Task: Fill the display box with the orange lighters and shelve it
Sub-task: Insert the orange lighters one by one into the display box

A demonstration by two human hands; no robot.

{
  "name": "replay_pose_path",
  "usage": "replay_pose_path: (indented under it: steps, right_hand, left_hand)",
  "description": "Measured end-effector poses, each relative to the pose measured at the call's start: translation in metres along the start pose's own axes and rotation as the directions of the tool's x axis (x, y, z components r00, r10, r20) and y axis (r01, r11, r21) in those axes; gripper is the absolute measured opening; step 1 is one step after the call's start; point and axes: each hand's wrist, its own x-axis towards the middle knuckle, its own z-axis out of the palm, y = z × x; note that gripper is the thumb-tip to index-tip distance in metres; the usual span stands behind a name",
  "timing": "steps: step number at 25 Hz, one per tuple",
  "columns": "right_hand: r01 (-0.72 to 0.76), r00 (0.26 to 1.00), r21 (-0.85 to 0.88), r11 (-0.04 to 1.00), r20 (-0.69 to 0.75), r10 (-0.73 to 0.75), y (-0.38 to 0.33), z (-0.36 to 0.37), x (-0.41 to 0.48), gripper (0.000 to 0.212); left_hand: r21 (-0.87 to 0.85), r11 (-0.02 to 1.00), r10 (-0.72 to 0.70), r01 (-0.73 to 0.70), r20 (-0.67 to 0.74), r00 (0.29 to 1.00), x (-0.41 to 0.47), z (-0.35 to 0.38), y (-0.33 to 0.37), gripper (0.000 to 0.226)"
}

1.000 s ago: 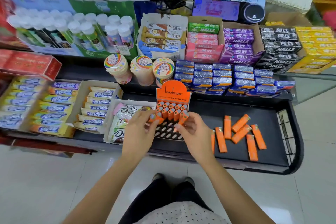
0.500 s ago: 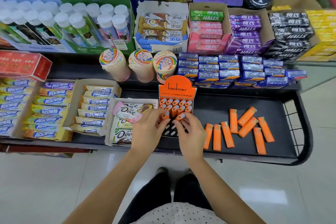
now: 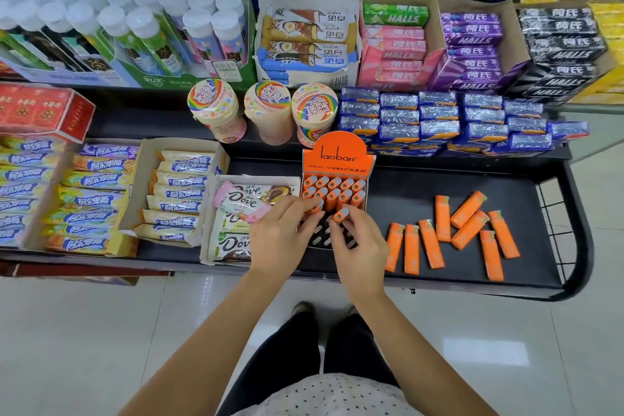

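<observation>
On the black shelf (image 3: 422, 186), both hands, left hand (image 3: 283, 236) and right hand (image 3: 359, 246), each pinch one lighter upright over the display box (image 3: 334, 199), probably to drop them straight into free slots.

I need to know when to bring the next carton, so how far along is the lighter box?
Partly filled. Two back rows of the display box already hold lighters. The right hand is seating one lighter in the third row, and the left hand holds another there. Front slots look empty, nine loose lighters lie on the black tray, and shelving hasn't started.
</observation>
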Motion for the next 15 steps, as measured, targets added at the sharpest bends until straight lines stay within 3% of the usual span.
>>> replay_pose_path:
  steps: [15]
  right_hand:
    - [-0.014, 1.0, 0.031, 0.999, 0.025, 0.013, 0.0033, 0.0027, -0.0027, 0.027]
  left_hand:
    - [-0.074, 0.987, -0.145, 0.144, -0.016, 0.989, 0.0016, 0.0022, 0.0039, 0.016]
